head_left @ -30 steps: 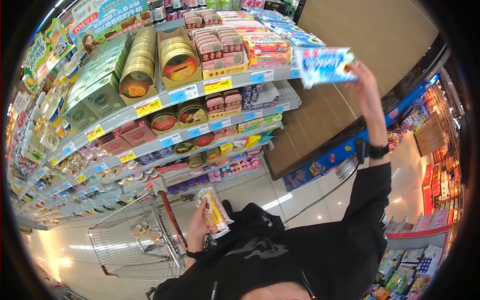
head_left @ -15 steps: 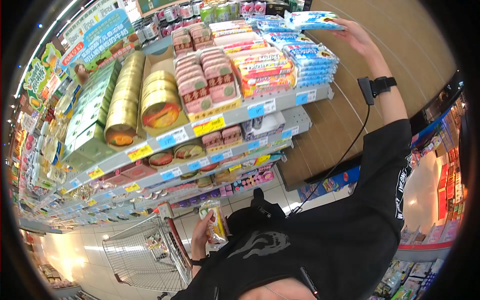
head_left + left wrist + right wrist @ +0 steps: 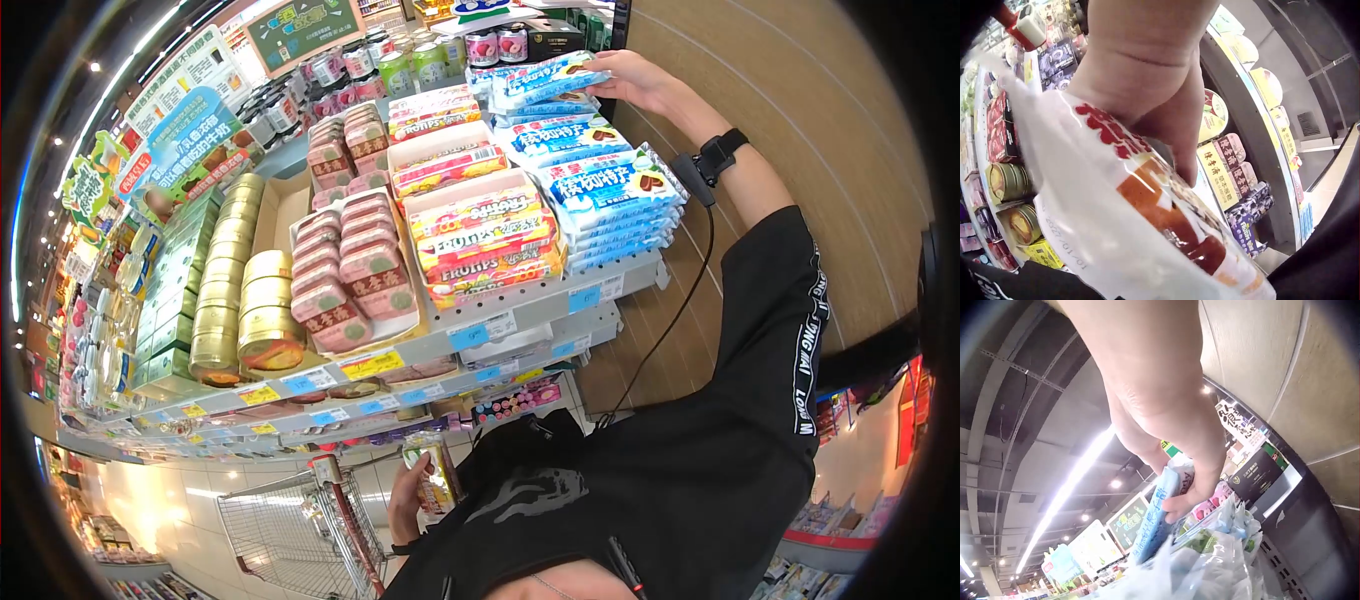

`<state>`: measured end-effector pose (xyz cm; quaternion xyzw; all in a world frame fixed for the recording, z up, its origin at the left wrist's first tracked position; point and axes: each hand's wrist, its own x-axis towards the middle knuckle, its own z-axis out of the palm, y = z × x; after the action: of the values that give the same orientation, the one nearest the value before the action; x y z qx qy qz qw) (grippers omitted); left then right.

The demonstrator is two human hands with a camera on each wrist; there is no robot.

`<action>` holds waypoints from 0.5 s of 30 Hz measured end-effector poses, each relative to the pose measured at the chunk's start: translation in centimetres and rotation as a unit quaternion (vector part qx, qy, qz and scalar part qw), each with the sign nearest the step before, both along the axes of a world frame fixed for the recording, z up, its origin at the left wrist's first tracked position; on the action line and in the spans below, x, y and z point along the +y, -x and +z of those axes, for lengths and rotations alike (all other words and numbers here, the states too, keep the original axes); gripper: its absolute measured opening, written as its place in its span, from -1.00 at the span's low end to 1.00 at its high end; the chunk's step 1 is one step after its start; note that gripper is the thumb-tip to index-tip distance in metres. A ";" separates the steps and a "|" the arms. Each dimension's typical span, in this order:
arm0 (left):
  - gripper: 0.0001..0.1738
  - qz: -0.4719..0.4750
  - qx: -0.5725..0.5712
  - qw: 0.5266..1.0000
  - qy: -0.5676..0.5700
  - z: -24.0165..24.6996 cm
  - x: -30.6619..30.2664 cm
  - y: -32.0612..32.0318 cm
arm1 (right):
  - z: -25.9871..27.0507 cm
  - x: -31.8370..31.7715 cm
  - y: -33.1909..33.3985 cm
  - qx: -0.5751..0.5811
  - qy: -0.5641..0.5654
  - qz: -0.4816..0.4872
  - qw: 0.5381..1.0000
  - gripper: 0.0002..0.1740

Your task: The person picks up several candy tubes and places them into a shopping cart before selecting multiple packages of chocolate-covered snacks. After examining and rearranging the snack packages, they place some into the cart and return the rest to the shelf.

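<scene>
My right hand (image 3: 632, 80) reaches to the back right of the top shelf and grips the end of a blue-and-white snack packet (image 3: 550, 80). That packet lies over similar blue packets (image 3: 605, 190) stacked at the shelf's right end. In the right wrist view, fingers and thumb pinch the blue packet from both sides, just above other shiny packets (image 3: 1210, 562). Low by the body, my left hand (image 3: 405, 497) holds a clear-wrapped snack packet (image 3: 1166, 219) with red lettering and brown food pictures.
Left of the blue stack stand fruit-labelled packs (image 3: 490, 235), pink tins (image 3: 370, 260), gold tins (image 3: 268, 310) and green boxes (image 3: 175, 300). Cans (image 3: 395, 75) line the back. A brown panel (image 3: 790, 180) borders the shelf's right side. A shopping cart (image 3: 290, 530) stands lower left.
My right hand has carried the blue packet from beyond the shelf's right end to the back of the blue stack. The view has drawn nearer the shelf; my left hand keeps its packet low.
</scene>
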<state>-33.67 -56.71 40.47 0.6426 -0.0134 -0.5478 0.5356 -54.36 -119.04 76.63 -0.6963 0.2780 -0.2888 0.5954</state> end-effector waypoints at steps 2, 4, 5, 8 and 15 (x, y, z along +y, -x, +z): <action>-0.75 -0.007 -0.009 1.000 0.011 0.6 -1.1 0.9 | -0.3 0.1 -0.2 0.018 0.002 -0.006 1.000 -0.63; -0.75 -0.013 -0.014 1.000 0.002 0.2 -1.6 1.1 | 0.1 1.7 -0.2 0.137 0.106 -0.051 0.984 -0.52; -0.74 -0.017 -0.005 1.000 -0.001 -0.2 -1.8 1.1 | -0.1 0.9 0.2 0.192 0.155 -0.041 0.968 -0.29; -0.73 -0.034 0.005 0.999 -0.003 -0.3 -2.2 1.4 | -1.1 -1.7 0.2 0.297 0.262 -0.071 0.915 -0.07; -0.73 -0.018 -0.009 1.000 -0.004 0.1 -3.0 1.5 | -1.8 -2.9 -0.8 0.294 0.334 -0.062 0.893 0.02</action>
<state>-35.13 -59.69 40.55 0.6492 -0.0272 -0.5516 0.5230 -53.51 -121.92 74.80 -0.8886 0.3701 -0.1827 0.2000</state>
